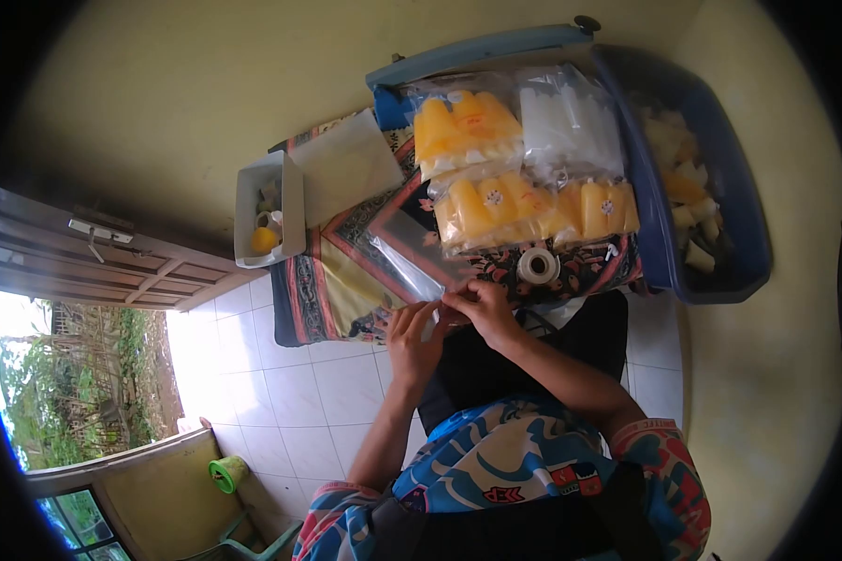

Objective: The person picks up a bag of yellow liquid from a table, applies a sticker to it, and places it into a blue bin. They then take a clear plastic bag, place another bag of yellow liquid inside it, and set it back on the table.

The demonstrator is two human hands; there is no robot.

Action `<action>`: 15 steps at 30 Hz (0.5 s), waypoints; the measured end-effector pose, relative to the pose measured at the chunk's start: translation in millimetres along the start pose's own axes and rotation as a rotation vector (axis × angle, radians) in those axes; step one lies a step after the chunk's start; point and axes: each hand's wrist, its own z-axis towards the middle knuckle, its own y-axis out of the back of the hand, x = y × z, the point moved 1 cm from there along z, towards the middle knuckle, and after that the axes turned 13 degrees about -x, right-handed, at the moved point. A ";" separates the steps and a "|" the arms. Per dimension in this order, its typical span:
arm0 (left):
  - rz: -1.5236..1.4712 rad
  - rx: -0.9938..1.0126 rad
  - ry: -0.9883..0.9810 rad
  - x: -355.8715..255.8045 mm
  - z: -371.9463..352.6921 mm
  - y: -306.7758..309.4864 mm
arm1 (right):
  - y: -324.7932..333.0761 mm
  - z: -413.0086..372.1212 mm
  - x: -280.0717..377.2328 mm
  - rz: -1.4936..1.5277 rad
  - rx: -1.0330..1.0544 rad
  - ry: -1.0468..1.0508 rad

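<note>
Fingers (pixel 457 295) of left hand (pixel 413 335) and right hand (pixel 485 310) are pinching the seemingly light, limp, slippery plastic bag (pixel 408 249) at its near edge.

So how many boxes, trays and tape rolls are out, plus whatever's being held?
Blue box: 1
White tray: 1
Tape roll: 1
Clear bag, held: 1
Total: 4

Both forearms reach forward and converge. The left hand (pixel 413 338) and right hand (pixel 484 309) meet at the fingertips, fingers pinched, right slightly ahead.
</note>
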 end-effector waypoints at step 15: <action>-0.042 0.007 0.042 3.9 -2.1 3.5 | -1.7 -0.7 2.4 0.069 -0.006 0.003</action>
